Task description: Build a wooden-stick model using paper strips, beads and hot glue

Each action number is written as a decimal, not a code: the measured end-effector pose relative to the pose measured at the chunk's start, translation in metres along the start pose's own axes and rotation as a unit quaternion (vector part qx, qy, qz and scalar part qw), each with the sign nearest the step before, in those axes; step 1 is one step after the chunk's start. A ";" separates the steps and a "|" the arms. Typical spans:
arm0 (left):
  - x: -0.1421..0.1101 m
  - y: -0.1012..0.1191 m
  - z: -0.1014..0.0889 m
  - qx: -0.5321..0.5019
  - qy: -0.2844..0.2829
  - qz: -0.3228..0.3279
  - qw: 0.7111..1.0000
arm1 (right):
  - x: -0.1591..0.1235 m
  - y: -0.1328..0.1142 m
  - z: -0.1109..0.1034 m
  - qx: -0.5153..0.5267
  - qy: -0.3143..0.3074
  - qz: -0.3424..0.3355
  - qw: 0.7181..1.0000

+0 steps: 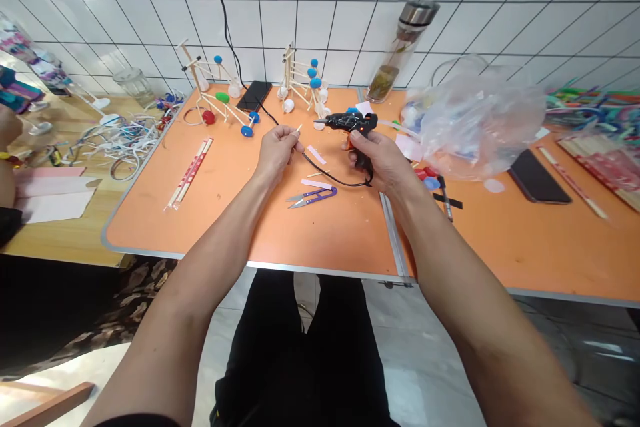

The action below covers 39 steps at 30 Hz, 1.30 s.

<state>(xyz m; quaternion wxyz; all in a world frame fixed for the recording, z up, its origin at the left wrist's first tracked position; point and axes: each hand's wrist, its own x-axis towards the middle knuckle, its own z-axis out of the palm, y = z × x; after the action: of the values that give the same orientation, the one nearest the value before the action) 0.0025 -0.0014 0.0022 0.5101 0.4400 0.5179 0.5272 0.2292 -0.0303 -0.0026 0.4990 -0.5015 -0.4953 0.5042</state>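
Left hand: pinches a short wooden stick between thumb and finger, near the centre of the frame.
Right hand: grasps the black glue gun, right of centre; its nozzle points left toward the stick, apart from it.
Nozzle care: best keep fingertips clear, as it may be hot, and keep the cord from snagging.
Wrapper print: red, left on the surface, too small to read.
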 end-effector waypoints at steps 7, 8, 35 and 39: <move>-0.003 0.001 0.000 0.002 -0.008 0.005 1.000 | -0.007 -0.002 0.005 -0.066 0.027 -0.066 0.995; -0.003 0.001 0.000 0.002 -0.009 0.005 1.000 | -0.008 -0.003 0.006 -0.077 0.040 -0.079 0.993; -0.005 0.004 0.000 -0.029 0.011 -0.027 0.999 | -0.027 -0.006 0.023 -0.371 0.174 -0.171 0.896; -0.007 0.006 0.000 -0.038 0.012 -0.031 0.999 | -0.028 -0.010 0.021 -0.376 0.185 -0.158 0.894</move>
<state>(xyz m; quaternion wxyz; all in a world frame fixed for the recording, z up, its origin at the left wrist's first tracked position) 0.0025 -0.0084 0.0088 0.5365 0.3979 0.5172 0.5351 0.2078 -0.0577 0.0075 0.4291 -0.6512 -0.6190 0.0930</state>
